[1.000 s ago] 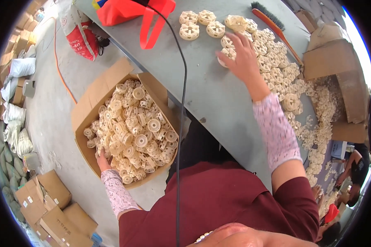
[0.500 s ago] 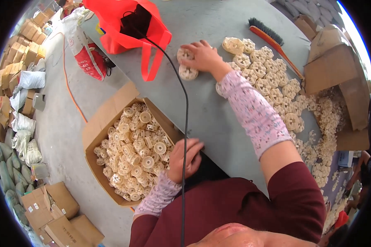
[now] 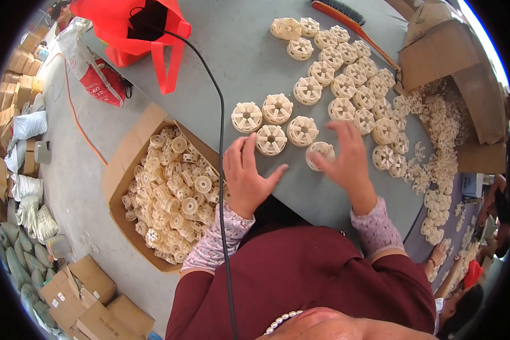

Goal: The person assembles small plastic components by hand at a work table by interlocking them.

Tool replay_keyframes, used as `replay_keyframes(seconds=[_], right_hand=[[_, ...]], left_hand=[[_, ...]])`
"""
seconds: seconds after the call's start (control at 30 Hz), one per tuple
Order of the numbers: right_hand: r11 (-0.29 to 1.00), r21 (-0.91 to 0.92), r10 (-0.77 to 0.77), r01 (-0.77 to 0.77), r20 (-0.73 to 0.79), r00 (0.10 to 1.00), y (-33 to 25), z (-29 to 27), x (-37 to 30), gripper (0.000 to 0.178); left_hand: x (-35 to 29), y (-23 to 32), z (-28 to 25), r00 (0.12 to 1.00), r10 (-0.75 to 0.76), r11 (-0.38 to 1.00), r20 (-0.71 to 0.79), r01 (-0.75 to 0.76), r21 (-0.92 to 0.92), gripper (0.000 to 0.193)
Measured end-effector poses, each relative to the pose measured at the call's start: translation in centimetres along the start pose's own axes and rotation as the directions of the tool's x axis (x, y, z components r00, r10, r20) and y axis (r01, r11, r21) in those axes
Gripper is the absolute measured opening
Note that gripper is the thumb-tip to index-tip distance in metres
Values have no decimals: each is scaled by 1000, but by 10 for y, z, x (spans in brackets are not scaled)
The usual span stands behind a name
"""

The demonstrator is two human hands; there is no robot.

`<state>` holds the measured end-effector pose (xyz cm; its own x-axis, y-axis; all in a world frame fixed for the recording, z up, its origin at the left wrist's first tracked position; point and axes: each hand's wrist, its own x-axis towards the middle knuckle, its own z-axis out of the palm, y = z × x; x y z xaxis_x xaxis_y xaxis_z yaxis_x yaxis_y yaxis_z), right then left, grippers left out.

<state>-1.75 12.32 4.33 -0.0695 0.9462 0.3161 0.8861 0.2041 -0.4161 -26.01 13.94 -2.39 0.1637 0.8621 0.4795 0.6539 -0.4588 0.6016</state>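
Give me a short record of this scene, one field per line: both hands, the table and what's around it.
Left hand: fingers spread, beside a cream wheel; contact unclear
Right hand: thumb and fingers at another wheel; grip unclear
Table: grey, more cream wheels laid out on it
Carton: open, at the person's left, heaped with cream parts
Bag: red, at the table's far left
Brush: orange handle, dark bristles, beyond the wheels
Cable: black, running down from the bag
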Motion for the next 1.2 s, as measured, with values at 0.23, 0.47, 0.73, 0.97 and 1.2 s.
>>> replay_keyframes(seconds=[0.23,0.47,0.73,0.97,1.2], right_hand=[[960,214,167,-178,69,984,7,4,-39,71],[977,190,-72,92,-110,991,2,35,15,76],[928,371,22,35,-150,988,-22,48,62,87],[962,245,-107,121,-72,992,-13,89,73,96],[702,711,47,-23,-14,999,-41,70,16,102]], left_hand=[[11,6,18,999,27,999,29,-27,22,76],[53,-16,7,975,24,999,-219,-31,-28,74],[56,-40,4,994,-62,980,-85,45,-195,77],[-76,-46,-70,985,-171,925,-15,155,-348,73],[-227,-258,-116,533,-663,541,-525,827,156,76]])
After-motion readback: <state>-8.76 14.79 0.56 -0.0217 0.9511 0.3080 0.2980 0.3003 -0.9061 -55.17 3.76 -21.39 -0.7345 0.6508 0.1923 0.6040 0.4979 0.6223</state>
